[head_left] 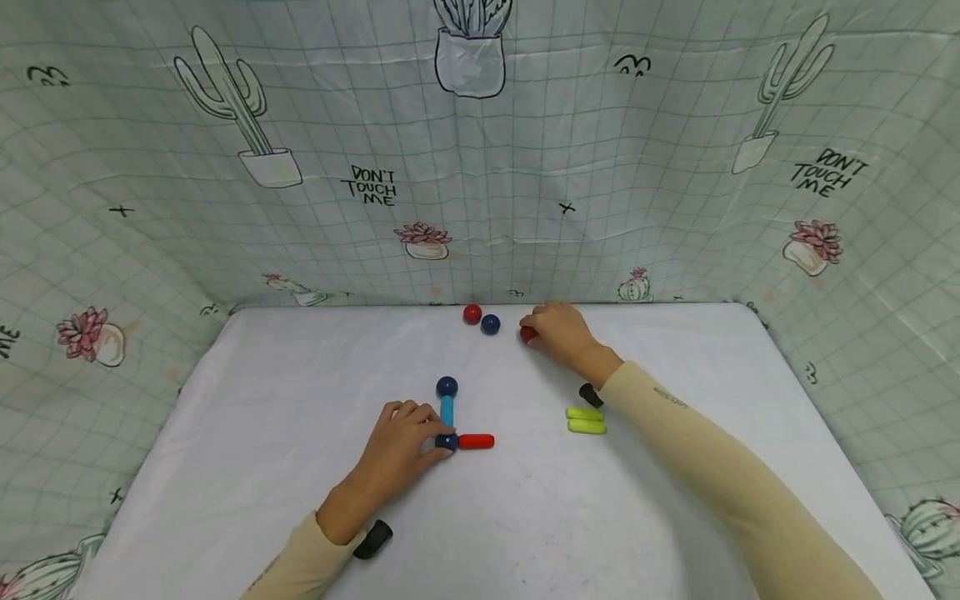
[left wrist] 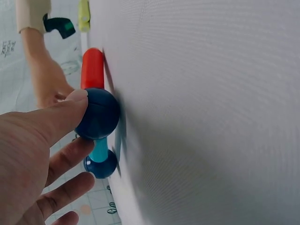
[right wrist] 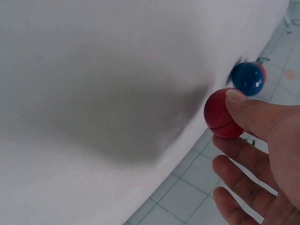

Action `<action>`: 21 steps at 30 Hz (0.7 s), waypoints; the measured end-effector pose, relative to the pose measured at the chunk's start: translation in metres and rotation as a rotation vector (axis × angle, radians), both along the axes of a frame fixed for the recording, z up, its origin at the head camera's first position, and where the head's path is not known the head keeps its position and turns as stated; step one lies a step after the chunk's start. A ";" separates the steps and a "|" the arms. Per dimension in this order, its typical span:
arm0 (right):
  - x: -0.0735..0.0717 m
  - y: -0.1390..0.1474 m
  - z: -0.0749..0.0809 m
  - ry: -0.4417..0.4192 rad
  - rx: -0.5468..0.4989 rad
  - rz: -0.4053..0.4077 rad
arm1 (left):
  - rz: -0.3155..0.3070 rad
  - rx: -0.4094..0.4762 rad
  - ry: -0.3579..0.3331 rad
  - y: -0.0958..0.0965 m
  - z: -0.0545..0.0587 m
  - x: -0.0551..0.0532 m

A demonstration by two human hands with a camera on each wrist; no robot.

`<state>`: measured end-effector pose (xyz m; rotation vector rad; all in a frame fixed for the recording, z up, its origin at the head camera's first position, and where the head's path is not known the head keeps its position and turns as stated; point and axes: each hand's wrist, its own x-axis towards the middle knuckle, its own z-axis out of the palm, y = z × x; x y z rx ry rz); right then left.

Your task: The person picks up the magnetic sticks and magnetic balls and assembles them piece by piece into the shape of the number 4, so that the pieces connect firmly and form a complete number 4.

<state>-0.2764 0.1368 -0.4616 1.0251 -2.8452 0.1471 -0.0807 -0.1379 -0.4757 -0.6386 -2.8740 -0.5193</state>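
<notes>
My left hand [head_left: 433, 437] pinches a dark blue ball [head_left: 447, 442] between thumb and fingers; the left wrist view shows the thumb [left wrist: 70, 105] on that ball [left wrist: 99, 114]. A light-blue rod [head_left: 447, 411] runs from it to a second blue ball [head_left: 447, 386], and a red rod [head_left: 476, 442] sticks out to its right. Near the back edge, my right hand [head_left: 536, 332] holds a red ball [head_left: 528, 334] on the table, thumb [right wrist: 243, 105] pressed on the ball [right wrist: 221, 115].
A loose red ball [head_left: 472, 314] and a blue ball [head_left: 490, 324] lie at the back edge, left of my right hand. Two yellow-green rods [head_left: 585, 419] lie beside my right forearm. The white table [head_left: 262, 400] is walled by a cactus-print cloth [head_left: 150, 208].
</notes>
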 end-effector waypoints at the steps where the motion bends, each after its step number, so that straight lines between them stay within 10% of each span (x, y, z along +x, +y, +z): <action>1: 0.003 0.001 0.000 0.007 -0.013 0.006 | 0.001 0.008 -0.005 0.000 0.000 0.000; 21: 0.103 0.010 0.003 -0.044 -0.228 0.076 | 0.010 0.037 -0.045 0.001 0.003 0.000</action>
